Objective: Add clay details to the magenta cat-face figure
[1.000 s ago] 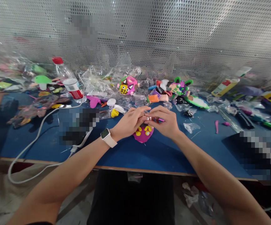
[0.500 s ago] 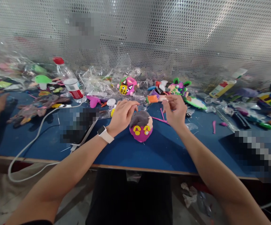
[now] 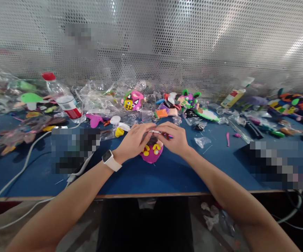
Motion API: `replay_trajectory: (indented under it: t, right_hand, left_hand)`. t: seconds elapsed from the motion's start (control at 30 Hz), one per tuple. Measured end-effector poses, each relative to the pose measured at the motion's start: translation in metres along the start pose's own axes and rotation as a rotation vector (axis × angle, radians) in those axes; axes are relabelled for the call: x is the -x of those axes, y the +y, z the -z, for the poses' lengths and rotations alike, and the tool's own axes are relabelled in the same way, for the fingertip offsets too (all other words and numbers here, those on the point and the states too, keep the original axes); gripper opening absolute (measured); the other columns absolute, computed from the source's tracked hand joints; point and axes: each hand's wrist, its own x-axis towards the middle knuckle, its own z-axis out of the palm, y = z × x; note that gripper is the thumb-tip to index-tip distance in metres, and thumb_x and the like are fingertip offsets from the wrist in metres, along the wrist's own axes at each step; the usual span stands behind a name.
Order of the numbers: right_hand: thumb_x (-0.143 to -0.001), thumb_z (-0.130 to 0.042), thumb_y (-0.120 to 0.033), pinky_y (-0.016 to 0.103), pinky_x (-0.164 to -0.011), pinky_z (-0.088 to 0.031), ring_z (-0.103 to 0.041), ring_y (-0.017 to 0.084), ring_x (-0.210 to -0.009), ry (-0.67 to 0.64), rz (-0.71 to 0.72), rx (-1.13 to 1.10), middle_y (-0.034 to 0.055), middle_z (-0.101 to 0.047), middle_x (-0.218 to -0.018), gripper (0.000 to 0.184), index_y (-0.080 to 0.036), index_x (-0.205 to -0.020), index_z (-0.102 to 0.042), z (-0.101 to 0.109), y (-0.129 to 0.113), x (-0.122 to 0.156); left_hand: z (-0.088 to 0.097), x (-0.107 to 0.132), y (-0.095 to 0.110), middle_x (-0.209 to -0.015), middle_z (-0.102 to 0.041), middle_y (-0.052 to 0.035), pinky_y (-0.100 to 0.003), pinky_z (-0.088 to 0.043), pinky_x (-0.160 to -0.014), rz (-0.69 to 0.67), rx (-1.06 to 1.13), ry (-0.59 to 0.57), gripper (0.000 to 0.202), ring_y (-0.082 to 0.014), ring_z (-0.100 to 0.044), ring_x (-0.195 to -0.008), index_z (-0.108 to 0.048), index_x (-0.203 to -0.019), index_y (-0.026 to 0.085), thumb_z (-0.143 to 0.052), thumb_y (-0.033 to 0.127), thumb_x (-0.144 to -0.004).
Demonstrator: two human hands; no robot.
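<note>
My left hand [image 3: 135, 139], with a watch [image 3: 107, 156] on its wrist, meets my right hand [image 3: 173, 138] above a round clay face. Between their closed fingertips is a small white piece of clay [image 3: 155, 132], pinched from both sides. Below them on the table lies the clay face [image 3: 151, 156], magenta with yellow arched brows and yellow eyes, one bearing a white dot. Its dark grey top is largely hidden behind my fingers. A yellow clay lump [image 3: 119, 132] sits just left of my left hand.
A finished-looking cat face [image 3: 133, 101] and a green-eared clay face [image 3: 189, 100] stand behind. A red-capped bottle [image 3: 69, 105], a blurred-out phone-like object [image 3: 75, 150] with a white cable [image 3: 30, 154], and a dark blurred object [image 3: 277, 164] flank the blue table [image 3: 177, 178].
My right hand has moved in leftward to my left hand, and their fingertips now meet at the white piece. The view has shifted, and the other person's hand at far left is gone.
</note>
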Motion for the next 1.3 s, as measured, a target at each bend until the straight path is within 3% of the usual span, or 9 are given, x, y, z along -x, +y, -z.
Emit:
replay_trajectory:
  t: [0.3, 0.4, 0.47, 0.6, 0.7, 0.9, 1.0, 1.1, 1.3]
  right_hand:
    - [-0.099, -0.072, -0.022, 0.030, -0.077, -0.064, -0.076, 0.016, -0.088, -0.036, 0.017, -0.056, 0.0032, -0.080, -0.101, 0.009, -0.026, -0.101, -0.079, -0.004, 0.004, -0.001]
    - [-0.099, -0.073, -0.027, 0.029, -0.070, -0.062, -0.074, 0.015, -0.079, -0.014, -0.085, -0.079, 0.0024, -0.079, -0.098, 0.007, -0.026, -0.098, -0.080, -0.003, 0.005, -0.004]
    - [-0.099, -0.072, -0.033, 0.027, -0.059, -0.058, -0.069, 0.011, -0.064, 0.073, -0.209, -0.109, 0.0011, -0.078, -0.094, 0.009, -0.026, -0.097, -0.078, 0.000, 0.007, -0.007]
    - [-0.102, -0.064, -0.041, 0.025, -0.046, -0.051, -0.062, 0.009, -0.049, 0.217, -0.371, -0.195, 0.0004, -0.075, -0.089, 0.021, -0.026, -0.113, -0.074, 0.006, 0.015, -0.009]
    - [-0.104, -0.061, -0.042, 0.026, -0.049, -0.052, -0.063, 0.010, -0.051, 0.135, -0.327, -0.147, 0.0010, -0.076, -0.089, 0.022, -0.027, -0.111, -0.076, 0.006, 0.019, -0.007]
    - [-0.095, -0.075, -0.050, 0.027, -0.055, -0.053, -0.066, 0.013, -0.053, -0.005, -0.354, -0.130, -0.0023, -0.073, -0.071, 0.026, -0.024, -0.094, -0.075, 0.000, 0.014, -0.002]
    - [-0.091, -0.077, -0.055, 0.026, -0.057, -0.052, -0.065, 0.012, -0.053, -0.003, -0.347, -0.111, -0.0041, -0.069, -0.064, 0.033, -0.023, -0.087, -0.068, 0.001, 0.014, -0.002]
    - [-0.091, -0.078, -0.053, 0.025, -0.058, -0.051, -0.062, 0.012, -0.052, -0.005, -0.319, -0.068, -0.0056, -0.066, -0.062, 0.032, -0.023, -0.087, -0.066, 0.002, 0.015, -0.002]
    - [-0.101, -0.068, -0.041, 0.024, -0.056, -0.051, -0.066, 0.012, -0.054, -0.069, -0.283, -0.055, -0.0027, -0.072, -0.066, 0.021, -0.022, -0.093, -0.074, 0.003, 0.015, -0.002]
  left_hand:
    - [0.001, -0.005, -0.003, -0.103, -0.077, -0.0049, -0.040, -0.049, -0.096, -0.023, -0.069, 0.069, 0.016, -0.0227, -0.070, -0.100, -0.066, -0.109, 0.021, -0.054, 0.032, -0.107]
    - [0.004, -0.007, -0.005, -0.100, -0.077, -0.0041, -0.041, -0.047, -0.096, -0.031, -0.107, 0.116, 0.016, -0.0224, -0.069, -0.098, -0.066, -0.103, 0.021, -0.053, 0.029, -0.107]
    - [0.007, -0.008, -0.007, -0.097, -0.076, -0.0041, -0.041, -0.046, -0.095, 0.004, -0.123, 0.167, 0.018, -0.0226, -0.069, -0.096, -0.066, -0.100, 0.021, -0.050, 0.027, -0.107]
    - [0.010, -0.009, -0.013, -0.099, -0.078, -0.0044, -0.042, -0.046, -0.096, 0.128, -0.123, 0.225, 0.023, -0.0241, -0.068, -0.101, -0.065, -0.119, 0.020, -0.045, 0.026, -0.108]
    - [0.009, -0.009, -0.017, -0.108, -0.078, -0.0055, -0.042, -0.047, -0.097, 0.171, -0.126, 0.189, 0.032, -0.0245, -0.068, -0.103, -0.065, -0.128, 0.021, -0.040, 0.026, -0.109]
    - [0.009, -0.010, -0.011, -0.110, -0.076, -0.0074, -0.040, -0.048, -0.095, 0.140, -0.113, 0.149, 0.025, -0.0243, -0.067, -0.104, -0.067, -0.115, 0.019, -0.044, 0.026, -0.107]
    - [0.009, -0.010, -0.011, -0.102, -0.074, -0.0070, -0.039, -0.048, -0.091, 0.128, -0.119, 0.182, 0.017, -0.0245, -0.067, -0.098, -0.065, -0.104, 0.019, -0.055, 0.033, -0.104]
    - [0.008, -0.010, -0.013, -0.091, -0.071, -0.0057, -0.037, -0.048, -0.084, 0.168, -0.113, 0.203, 0.022, -0.0226, -0.065, -0.088, -0.063, -0.096, 0.020, -0.049, 0.035, -0.106]
    - [0.011, -0.010, -0.013, -0.092, -0.072, -0.0041, -0.035, -0.050, -0.084, 0.199, -0.020, 0.176, 0.031, -0.0202, -0.067, -0.086, -0.063, -0.121, 0.020, -0.036, 0.033, -0.111]
